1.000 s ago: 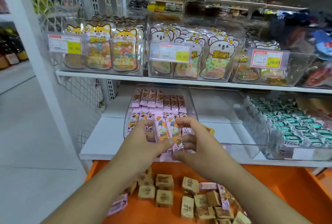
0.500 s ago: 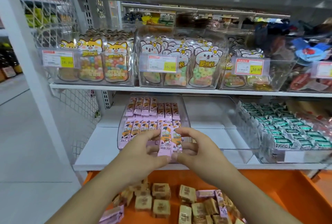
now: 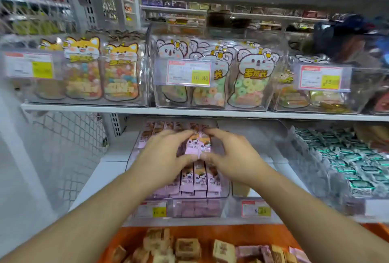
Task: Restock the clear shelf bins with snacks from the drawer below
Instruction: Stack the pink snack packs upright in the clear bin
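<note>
Two white metal shelves (image 3: 189, 113) frame our working space: the upper one's front edge runs just above our hands, leaving a low gap over the lower shelf. Below its front lip sits the orange drawer (image 3: 231, 235), with tan square snack packs (image 3: 187, 248) and a few pink ones loose in it. On the lower shelf we reach into the clear plastic bin (image 3: 225, 194) at the left; a clear, mostly bare bin (image 3: 263, 136) stands just beside it on the right, and beyond that a bin of green-and-silver wrapped sweets (image 3: 347, 163). Rows of pink snack sticks (image 3: 199, 180) fill our bin, their long axes running front to back, printed faces up. Our left hand (image 3: 162, 157) and right hand (image 3: 233, 155) together pinch a small bundle of pink and orange snack sticks (image 3: 197, 144) from either side, fingers curled over its far end, thumbs at its near end. It points away from us, over the bin's middle rows.
</note>
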A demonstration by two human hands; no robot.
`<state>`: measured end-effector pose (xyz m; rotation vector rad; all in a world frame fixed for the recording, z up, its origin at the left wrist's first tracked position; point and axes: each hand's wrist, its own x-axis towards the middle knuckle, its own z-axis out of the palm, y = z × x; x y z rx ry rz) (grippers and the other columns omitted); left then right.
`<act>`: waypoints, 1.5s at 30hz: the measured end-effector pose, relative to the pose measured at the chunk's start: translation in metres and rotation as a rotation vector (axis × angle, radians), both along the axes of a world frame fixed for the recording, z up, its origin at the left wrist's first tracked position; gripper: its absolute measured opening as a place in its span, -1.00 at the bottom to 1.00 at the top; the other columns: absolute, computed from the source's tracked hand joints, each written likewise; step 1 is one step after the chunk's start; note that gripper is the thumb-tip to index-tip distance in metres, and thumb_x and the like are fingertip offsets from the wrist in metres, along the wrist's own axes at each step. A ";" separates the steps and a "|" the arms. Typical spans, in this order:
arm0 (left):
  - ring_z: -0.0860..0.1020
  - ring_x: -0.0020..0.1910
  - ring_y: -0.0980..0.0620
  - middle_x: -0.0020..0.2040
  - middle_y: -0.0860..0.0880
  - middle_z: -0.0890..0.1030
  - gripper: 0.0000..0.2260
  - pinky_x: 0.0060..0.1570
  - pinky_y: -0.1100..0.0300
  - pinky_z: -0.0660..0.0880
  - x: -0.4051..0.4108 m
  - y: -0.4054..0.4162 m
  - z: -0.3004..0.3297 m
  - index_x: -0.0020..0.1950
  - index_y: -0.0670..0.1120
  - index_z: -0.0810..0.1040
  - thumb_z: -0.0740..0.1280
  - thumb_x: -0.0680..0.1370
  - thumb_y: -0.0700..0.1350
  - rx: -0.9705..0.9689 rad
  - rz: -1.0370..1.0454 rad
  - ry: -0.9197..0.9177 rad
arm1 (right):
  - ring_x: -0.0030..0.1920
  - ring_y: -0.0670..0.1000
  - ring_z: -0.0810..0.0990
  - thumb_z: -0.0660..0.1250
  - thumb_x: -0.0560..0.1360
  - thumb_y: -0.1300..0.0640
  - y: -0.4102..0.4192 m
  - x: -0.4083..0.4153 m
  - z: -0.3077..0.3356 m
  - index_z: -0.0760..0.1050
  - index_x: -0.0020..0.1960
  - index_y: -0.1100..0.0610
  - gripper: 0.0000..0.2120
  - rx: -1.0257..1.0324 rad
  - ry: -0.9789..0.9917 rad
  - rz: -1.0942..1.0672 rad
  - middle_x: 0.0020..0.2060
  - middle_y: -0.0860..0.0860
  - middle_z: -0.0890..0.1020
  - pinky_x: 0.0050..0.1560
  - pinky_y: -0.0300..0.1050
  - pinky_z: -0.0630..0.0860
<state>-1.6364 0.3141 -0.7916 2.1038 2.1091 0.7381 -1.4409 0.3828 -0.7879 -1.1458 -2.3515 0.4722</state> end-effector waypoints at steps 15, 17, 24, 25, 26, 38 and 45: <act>0.36 0.45 -0.17 0.47 -0.04 0.44 -0.41 0.41 -0.09 0.38 -0.031 0.091 -0.047 0.57 0.13 0.35 0.33 0.58 0.28 -0.034 0.008 0.237 | 0.59 0.17 0.21 0.29 0.58 -0.33 0.099 -0.039 -0.037 0.20 0.62 -0.25 -0.34 0.102 -0.408 0.000 0.59 -0.07 0.34 0.57 0.08 0.19; 0.31 0.50 -0.18 0.54 -0.03 0.38 -0.39 0.46 -0.13 0.34 -0.031 0.092 -0.048 0.58 0.14 0.32 0.32 0.57 0.28 -0.043 0.016 0.227 | 0.65 0.18 0.06 0.25 0.59 -0.35 0.099 -0.041 -0.039 0.13 0.64 -0.27 -0.31 0.081 -0.424 -0.028 0.66 -0.03 0.20 0.62 0.10 0.06; 0.17 0.59 -0.17 0.63 0.05 0.25 -0.39 0.55 -0.14 0.20 -0.027 0.078 -0.041 0.62 0.21 0.24 0.26 0.58 0.28 -0.105 0.046 0.155 | 0.68 0.17 -0.13 0.22 0.60 -0.37 0.091 -0.038 -0.040 0.02 0.64 -0.34 -0.31 0.003 -0.400 -0.063 0.70 0.01 0.02 0.65 0.11 -0.06; 0.21 0.58 -0.17 0.63 0.05 0.27 -0.39 0.54 -0.14 0.21 -0.025 0.074 -0.039 0.62 0.23 0.23 0.26 0.58 0.27 -0.112 0.049 0.136 | 0.68 0.17 -0.12 0.23 0.59 -0.38 0.089 -0.036 -0.040 0.02 0.63 -0.36 -0.31 -0.007 -0.382 -0.064 0.70 0.01 0.02 0.65 0.12 -0.05; 0.26 0.56 -0.17 0.61 0.04 0.30 -0.40 0.52 -0.12 0.24 -0.021 0.068 -0.037 0.61 0.24 0.22 0.25 0.59 0.26 -0.116 0.059 0.122 | 0.68 0.17 -0.12 0.23 0.58 -0.39 0.086 -0.032 -0.040 0.02 0.63 -0.37 -0.31 -0.014 -0.360 -0.064 0.69 0.01 0.04 0.65 0.12 -0.04; 0.20 0.54 0.05 0.56 0.17 0.34 -0.53 0.55 0.01 0.17 0.073 -0.031 -0.024 0.58 0.19 0.36 0.23 0.66 0.20 0.076 -0.106 -0.059 | 0.54 -0.01 0.22 0.34 0.64 -0.14 -0.025 0.079 -0.013 0.34 0.57 -0.22 -0.48 -0.028 -0.111 0.077 0.50 -0.11 0.42 0.39 -0.31 0.07; 0.37 0.41 0.07 0.41 0.13 0.50 -0.55 0.47 0.17 0.22 0.178 -0.086 -0.096 0.47 0.08 0.51 0.23 0.61 0.18 -0.041 -0.285 -0.157 | 0.22 -0.21 0.56 0.42 0.61 -0.06 -0.076 0.207 -0.077 0.57 0.37 -0.21 -0.67 -0.310 -0.003 -0.025 0.24 -0.16 0.61 0.18 -0.15 0.55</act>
